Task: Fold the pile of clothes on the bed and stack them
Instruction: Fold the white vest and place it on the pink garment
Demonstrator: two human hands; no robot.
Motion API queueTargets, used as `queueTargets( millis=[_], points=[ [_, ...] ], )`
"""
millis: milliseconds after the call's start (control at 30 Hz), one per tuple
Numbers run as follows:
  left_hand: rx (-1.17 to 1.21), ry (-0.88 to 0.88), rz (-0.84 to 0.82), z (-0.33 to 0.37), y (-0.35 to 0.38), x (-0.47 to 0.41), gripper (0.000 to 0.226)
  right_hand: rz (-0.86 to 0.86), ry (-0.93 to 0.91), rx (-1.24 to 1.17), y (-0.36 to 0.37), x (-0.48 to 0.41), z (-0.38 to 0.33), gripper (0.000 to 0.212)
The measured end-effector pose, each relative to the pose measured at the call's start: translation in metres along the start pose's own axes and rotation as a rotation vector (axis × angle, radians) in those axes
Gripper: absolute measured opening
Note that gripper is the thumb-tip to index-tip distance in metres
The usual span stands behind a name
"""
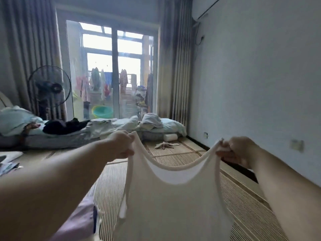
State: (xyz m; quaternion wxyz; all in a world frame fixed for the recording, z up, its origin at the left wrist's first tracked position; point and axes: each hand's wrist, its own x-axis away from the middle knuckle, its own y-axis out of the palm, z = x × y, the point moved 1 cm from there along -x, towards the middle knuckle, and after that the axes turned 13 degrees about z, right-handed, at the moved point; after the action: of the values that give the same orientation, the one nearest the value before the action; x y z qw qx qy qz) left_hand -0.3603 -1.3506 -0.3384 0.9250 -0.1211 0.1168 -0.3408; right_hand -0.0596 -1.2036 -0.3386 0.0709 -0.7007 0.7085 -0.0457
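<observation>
A cream sleeveless top (pixel 173 206) hangs spread in front of me, held up by its two shoulder straps above the woven bed mat (pixel 239 197). My left hand (pixel 121 145) grips the left strap. My right hand (pixel 238 150) pinches the right strap. Its lower hem runs out of the frame at the bottom. A pale lilac garment (pixel 76 221) lies on the mat at the lower left, partly behind my left forearm.
Rumpled pale bedding and clothes (pixel 121 126) lie across the far end of the bed, with a dark garment (pixel 64 126) to their left. A small beige cloth (pixel 165 145) lies on the mat. A standing fan (pixel 50 87) and a glass balcony door (pixel 111 72) are behind.
</observation>
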Motion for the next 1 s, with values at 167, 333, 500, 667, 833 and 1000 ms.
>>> queueTargets(
  millis=[167, 333, 500, 667, 833, 1000],
  points=[
    [0.001, 0.346, 0.228, 0.073, 0.037, -0.05, 0.034, 0.189, -0.295, -0.35, -0.004, -0.062, -0.055, 0.014],
    [-0.125, 0.643, 0.362, 0.134, 0.044, -0.049, 0.031, 0.2, -0.447, -0.578, -0.025, -0.078, -0.095, 0.015],
    [-0.263, 0.905, 0.276, 0.101, 0.03, -0.018, 0.021, 0.222, -0.514, -0.469, -0.051, -0.055, -0.071, 0.013],
    [0.07, 0.445, -0.004, -0.002, 0.046, 0.041, 0.017, 0.152, -0.471, -0.04, -0.073, -0.006, 0.025, 0.01],
    [-0.187, 0.432, -0.215, -0.128, 0.049, 0.11, 0.019, -0.055, -0.299, 0.341, -0.087, 0.067, 0.129, 0.013],
    [-0.466, 0.45, -0.466, -0.202, 0.034, 0.167, 0.018, -0.285, -0.033, 0.384, -0.105, 0.124, 0.191, 0.009]
  ],
)
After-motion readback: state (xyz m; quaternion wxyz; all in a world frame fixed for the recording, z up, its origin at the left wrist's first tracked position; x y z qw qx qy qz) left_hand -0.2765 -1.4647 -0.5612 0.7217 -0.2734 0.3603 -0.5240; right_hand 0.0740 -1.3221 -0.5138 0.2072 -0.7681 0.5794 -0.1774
